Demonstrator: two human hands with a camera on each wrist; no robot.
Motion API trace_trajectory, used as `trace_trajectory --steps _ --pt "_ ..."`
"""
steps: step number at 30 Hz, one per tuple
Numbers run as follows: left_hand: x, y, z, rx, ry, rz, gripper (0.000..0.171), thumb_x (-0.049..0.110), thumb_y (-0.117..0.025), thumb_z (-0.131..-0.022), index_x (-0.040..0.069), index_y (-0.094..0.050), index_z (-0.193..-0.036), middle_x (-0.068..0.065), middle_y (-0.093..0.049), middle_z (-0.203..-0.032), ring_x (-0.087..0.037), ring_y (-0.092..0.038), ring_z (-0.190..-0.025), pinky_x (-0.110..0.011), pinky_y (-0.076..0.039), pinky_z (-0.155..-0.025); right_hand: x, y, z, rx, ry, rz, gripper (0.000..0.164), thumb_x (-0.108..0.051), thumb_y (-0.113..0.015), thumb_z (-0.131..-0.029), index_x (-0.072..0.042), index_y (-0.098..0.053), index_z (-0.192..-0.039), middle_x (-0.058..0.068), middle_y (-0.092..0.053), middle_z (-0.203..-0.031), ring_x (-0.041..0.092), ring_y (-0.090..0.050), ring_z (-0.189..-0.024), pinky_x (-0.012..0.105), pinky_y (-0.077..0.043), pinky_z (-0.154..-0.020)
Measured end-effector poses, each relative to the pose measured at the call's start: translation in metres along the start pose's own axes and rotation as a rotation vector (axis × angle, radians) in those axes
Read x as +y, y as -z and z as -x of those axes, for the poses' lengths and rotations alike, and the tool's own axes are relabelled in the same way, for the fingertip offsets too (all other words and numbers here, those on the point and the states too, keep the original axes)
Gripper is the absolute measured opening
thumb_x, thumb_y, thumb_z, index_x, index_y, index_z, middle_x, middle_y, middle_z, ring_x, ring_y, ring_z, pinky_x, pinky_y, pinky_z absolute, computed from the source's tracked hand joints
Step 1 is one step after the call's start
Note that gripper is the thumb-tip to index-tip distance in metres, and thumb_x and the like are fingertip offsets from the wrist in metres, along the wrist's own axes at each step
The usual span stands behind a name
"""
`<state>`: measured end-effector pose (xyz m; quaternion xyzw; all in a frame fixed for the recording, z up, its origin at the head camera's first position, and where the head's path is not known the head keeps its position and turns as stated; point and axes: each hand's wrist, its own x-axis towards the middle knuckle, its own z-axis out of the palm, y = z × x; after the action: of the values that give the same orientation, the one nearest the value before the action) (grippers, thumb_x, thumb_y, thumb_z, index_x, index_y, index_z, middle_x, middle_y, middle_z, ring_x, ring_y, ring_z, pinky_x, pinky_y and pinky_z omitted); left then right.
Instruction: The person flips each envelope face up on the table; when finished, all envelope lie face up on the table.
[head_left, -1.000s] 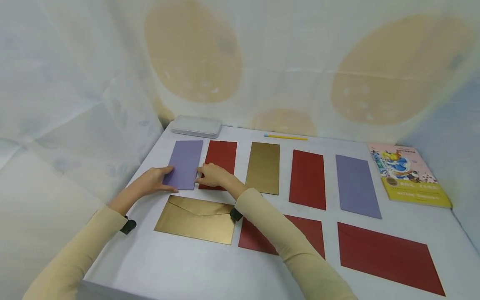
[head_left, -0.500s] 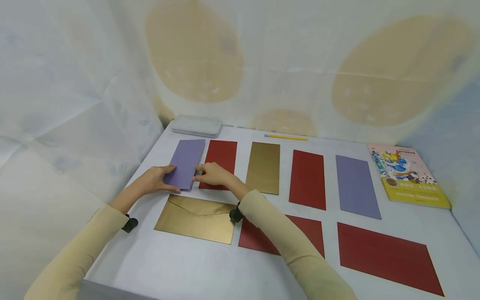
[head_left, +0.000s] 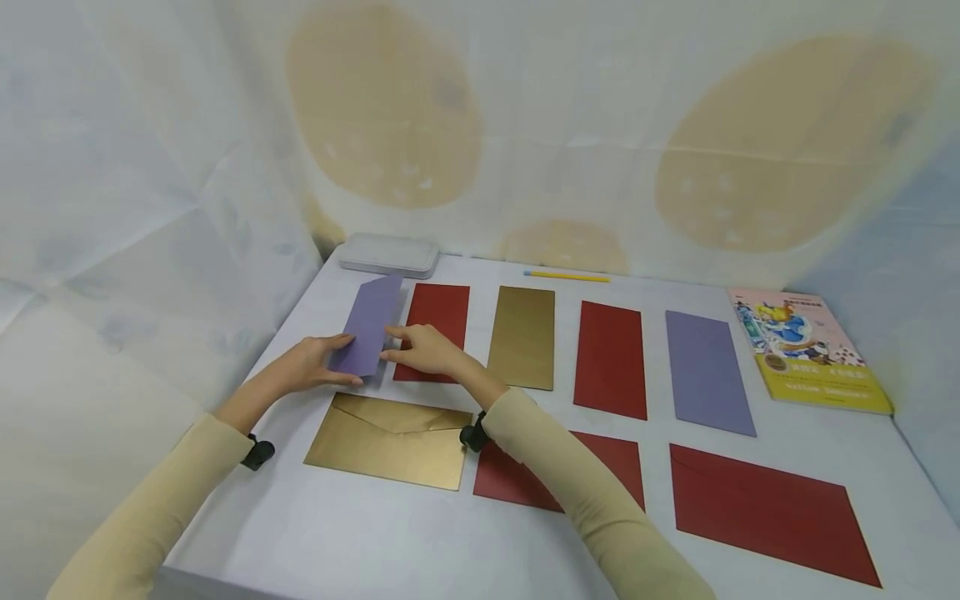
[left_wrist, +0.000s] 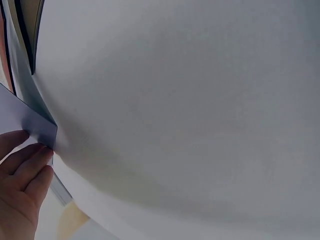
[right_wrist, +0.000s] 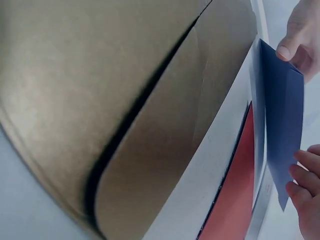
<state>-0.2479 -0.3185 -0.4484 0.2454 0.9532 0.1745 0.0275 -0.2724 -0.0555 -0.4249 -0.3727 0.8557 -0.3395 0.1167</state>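
A purple envelope (head_left: 367, 321) at the table's left stands tilted, its right long edge raised and its left side low. My left hand (head_left: 311, 364) holds it at the lower left, thumb near the bottom corner and index finger against the face. At the raised right edge, the thumb and index finger of my right hand (head_left: 429, 348) pinch it. In the left wrist view, the left fingers (left_wrist: 30, 167) lie along the end of the envelope (left_wrist: 47, 132). The right wrist view catches both hands at the envelope (right_wrist: 282, 110). A red envelope (head_left: 431, 308) lies partly under my right hand.
Nearer me lies a gold envelope (head_left: 386, 446), flap side up. More red, gold and purple envelopes lie to the right. A white case (head_left: 390, 254) sits at the back left, a yellow pencil (head_left: 566, 276) along the back, and a picture book (head_left: 810, 350) at the far right.
The purple envelope has gone from lying flat to tilted, its right edge raised and swung left. My right hand has shifted slightly left with that edge.
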Motion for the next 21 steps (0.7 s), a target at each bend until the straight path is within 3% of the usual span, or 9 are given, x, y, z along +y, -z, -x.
trace_trajectory --steps 5,6,8,10,13,15,17,21 --pt "0.004 0.000 0.003 -0.004 -0.013 0.066 0.086 0.049 -0.074 -0.080 -0.006 -0.046 -0.139 -0.027 -0.049 -0.134 -0.041 -0.051 -0.121 -0.051 -0.045 -0.094 -0.001 -0.001 0.003 0.056 0.008 -0.023 0.057 -0.030 -0.061 -0.096 -0.004 -0.044 -0.144 0.008 -0.043 -0.146 0.017 -0.057 -0.111 0.022 -0.041 -0.092" --pt "0.005 0.000 0.003 -0.004 -0.021 0.079 0.084 0.048 -0.073 -0.081 -0.005 -0.045 -0.140 -0.027 -0.049 -0.135 -0.041 -0.051 -0.121 -0.051 -0.045 -0.094 -0.001 -0.001 0.004 0.072 0.017 -0.034 0.057 -0.030 -0.061 -0.096 -0.004 -0.044 -0.144 0.008 -0.043 -0.146 0.017 -0.057 -0.111 0.025 -0.041 -0.094" --pt "0.008 0.001 0.004 0.000 -0.035 0.102 0.080 0.046 -0.071 -0.084 -0.004 -0.045 -0.141 -0.026 -0.049 -0.135 -0.040 -0.051 -0.121 -0.052 -0.045 -0.094 -0.002 -0.002 0.005 0.105 0.037 -0.055 0.056 -0.030 -0.061 -0.096 -0.004 -0.044 -0.143 0.008 -0.042 -0.146 0.017 -0.060 -0.090 0.028 -0.043 -0.095" --pt "0.011 0.001 0.006 0.012 -0.056 0.119 0.075 0.041 -0.070 -0.087 -0.003 -0.045 -0.141 -0.026 -0.049 -0.135 -0.039 -0.051 -0.121 -0.051 -0.045 -0.094 -0.004 -0.003 0.005 0.140 0.061 -0.068 0.056 -0.030 -0.060 -0.097 -0.004 -0.043 -0.144 0.008 -0.042 -0.147 0.011 -0.057 -0.108 0.028 -0.041 -0.100" --pt "0.017 0.003 0.008 0.051 -0.089 0.133 0.067 0.033 -0.070 -0.089 -0.001 -0.046 -0.141 -0.024 -0.050 -0.135 -0.037 -0.054 -0.119 -0.051 -0.047 -0.091 -0.007 -0.004 0.005 0.171 0.094 -0.105 0.056 -0.029 -0.058 -0.098 -0.004 -0.041 -0.145 0.007 -0.040 -0.148 0.010 -0.056 -0.114 0.027 -0.038 -0.103" --pt "0.020 0.005 0.011 0.083 -0.108 0.142 0.062 0.027 -0.070 -0.090 -0.001 -0.047 -0.141 -0.023 -0.051 -0.135 -0.036 -0.055 -0.118 -0.050 -0.048 -0.090 -0.009 -0.005 0.004 0.186 0.108 -0.115 0.056 -0.029 -0.057 -0.099 -0.005 -0.040 -0.146 0.006 -0.039 -0.149 0.009 -0.035 -0.132 0.024 -0.033 -0.106" --pt "0.024 0.006 0.013 0.111 -0.124 0.148 0.060 0.022 -0.069 -0.090 -0.002 -0.046 -0.141 -0.022 -0.051 -0.135 -0.036 -0.055 -0.117 -0.050 -0.048 -0.090 -0.010 -0.006 0.002 0.195 0.119 -0.132 0.055 -0.029 -0.056 -0.099 -0.005 -0.040 -0.146 0.006 -0.039 -0.148 0.009 -0.054 -0.115 0.022 -0.039 -0.100" --pt "0.029 0.007 0.018 0.159 -0.133 0.177 0.060 0.015 -0.067 -0.092 -0.006 -0.041 -0.142 -0.024 -0.050 -0.135 -0.037 -0.057 -0.115 -0.048 -0.048 -0.090 -0.015 -0.006 -0.005 0.190 0.138 -0.135 0.056 -0.029 -0.055 -0.100 -0.008 -0.037 -0.148 0.003 -0.038 -0.149 0.007 -0.055 -0.112 0.020 -0.039 -0.098"
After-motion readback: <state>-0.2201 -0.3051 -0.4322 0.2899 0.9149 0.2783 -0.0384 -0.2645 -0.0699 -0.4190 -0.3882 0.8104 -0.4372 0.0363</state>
